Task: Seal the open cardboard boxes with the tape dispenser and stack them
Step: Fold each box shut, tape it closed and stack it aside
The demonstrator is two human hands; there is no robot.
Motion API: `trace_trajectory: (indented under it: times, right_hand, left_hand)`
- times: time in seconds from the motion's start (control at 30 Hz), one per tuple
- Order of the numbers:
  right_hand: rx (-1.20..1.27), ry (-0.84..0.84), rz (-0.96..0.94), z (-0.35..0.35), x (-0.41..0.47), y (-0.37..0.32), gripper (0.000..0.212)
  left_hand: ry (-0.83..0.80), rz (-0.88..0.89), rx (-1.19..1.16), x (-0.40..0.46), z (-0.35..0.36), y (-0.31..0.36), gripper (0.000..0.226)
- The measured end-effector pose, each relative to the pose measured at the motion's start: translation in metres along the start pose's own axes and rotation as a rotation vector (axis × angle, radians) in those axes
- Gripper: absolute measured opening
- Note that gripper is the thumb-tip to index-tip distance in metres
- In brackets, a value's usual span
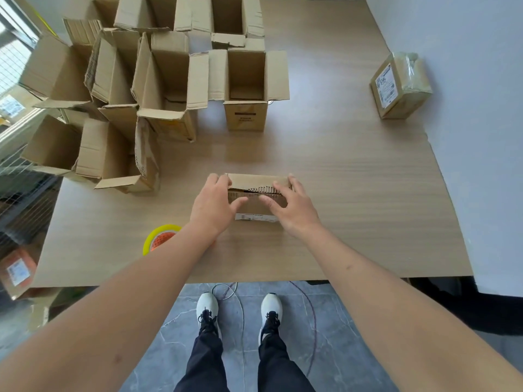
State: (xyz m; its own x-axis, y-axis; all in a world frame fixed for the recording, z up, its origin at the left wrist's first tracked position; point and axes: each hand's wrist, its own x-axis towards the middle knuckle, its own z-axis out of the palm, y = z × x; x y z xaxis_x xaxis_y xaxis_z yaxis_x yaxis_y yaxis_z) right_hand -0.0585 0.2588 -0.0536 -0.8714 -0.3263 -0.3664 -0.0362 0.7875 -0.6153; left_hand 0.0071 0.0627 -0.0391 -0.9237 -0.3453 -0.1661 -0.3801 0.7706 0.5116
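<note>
A small cardboard box (256, 203) sits on the wooden table (353, 193) in front of me, its top flaps folded down with a ragged seam between them. My left hand (213, 203) grips the box's left side, thumb on the top flap. My right hand (291, 206) grips the right side, thumb pressing the flap near the seam. A yellow tape roll with an orange core (160, 239) lies on the table beside my left forearm. An open upright box (246, 89) stands further back.
Several open cardboard boxes (113, 89) crowd the table's far left. A taped box with a label (400, 86) lies at the far right by the white wall. The table's near edge runs above my shoes. Cables lie on the grey floor.
</note>
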Motion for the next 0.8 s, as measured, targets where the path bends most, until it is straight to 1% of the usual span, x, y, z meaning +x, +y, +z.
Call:
trace_trajectory:
  times: [0.07, 0.13, 0.23, 0.33, 0.47, 0.53, 0.6, 0.63, 0.7, 0.77, 0.8]
  right_hand:
    - [-0.070, 0.008, -0.028, 0.002, -0.001, 0.001, 0.059]
    - [-0.120, 0.042, -0.027, 0.007, -0.002, -0.001, 0.055]
    - [-0.179, 0.084, -0.037, 0.014, -0.004, -0.006, 0.051]
    - [-0.188, 0.071, -0.063, 0.020, -0.006, -0.009, 0.050]
    - [-0.172, 0.086, -0.069, 0.027, -0.008, -0.013, 0.049]
    - [-0.171, 0.081, -0.078, 0.028, -0.009, -0.013, 0.049]
    - [-0.173, 0.072, -0.078, 0.028, -0.009, -0.012, 0.050]
    - [-0.174, 0.069, -0.075, 0.028, -0.009, -0.012, 0.050]
    - [-0.174, 0.069, -0.073, 0.029, -0.009, -0.012, 0.050]
    - [-0.174, 0.074, -0.078, 0.030, -0.009, -0.012, 0.049]
    - [-0.175, 0.075, -0.079, 0.030, -0.009, -0.012, 0.049]
  left_hand:
    - [0.000, -0.062, -0.033, 0.003, 0.002, 0.002, 0.059]
    - [-0.020, -0.090, -0.030, 0.006, 0.004, 0.003, 0.062]
    - [-0.064, -0.088, -0.016, 0.008, 0.005, 0.000, 0.061]
    - [-0.094, -0.039, 0.004, 0.004, -0.001, -0.010, 0.060]
    - [-0.067, 0.009, 0.048, -0.017, -0.014, -0.036, 0.050]
    - [-0.068, -0.035, 0.108, -0.031, -0.018, -0.055, 0.047]
    - [-0.117, -0.136, 0.176, -0.048, -0.019, -0.075, 0.047]
    - [-0.158, -0.195, 0.213, -0.056, -0.018, -0.085, 0.052]
    - [-0.269, -0.287, 0.285, -0.071, -0.015, -0.104, 0.072]
    - [-0.369, -0.307, 0.354, -0.080, -0.008, -0.118, 0.094]
    - [-0.393, -0.291, 0.381, -0.082, -0.004, -0.123, 0.102]
